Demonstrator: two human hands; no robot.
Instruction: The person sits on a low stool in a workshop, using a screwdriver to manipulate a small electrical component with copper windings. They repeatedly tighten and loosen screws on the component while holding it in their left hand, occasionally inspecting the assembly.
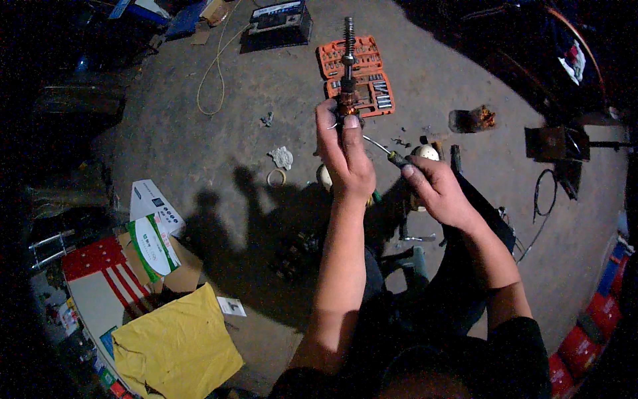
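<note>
My left hand [347,156] is closed around the lower end of a motor armature [348,86], held upright in front of me. A long metal shaft with a coil spring at its tip rises from it, and copper shows just above my fingers. In my right hand [438,189] I grip the dark green handle of a pick [397,158]. Its thin, curved metal shank reaches left toward my left hand; whether the tip touches the armature I cannot tell. Behind the armature, an orange socket set case [387,100] lies spread out on the floor, with sockets in its slots.
A black battery [279,26] stands at the far end. On the floor lie a crumpled white rag [282,157], a pale ring [276,177] and a dirty cylindrical part [473,120]. A yellow envelope [179,346] and cartons [156,246] are at lower left.
</note>
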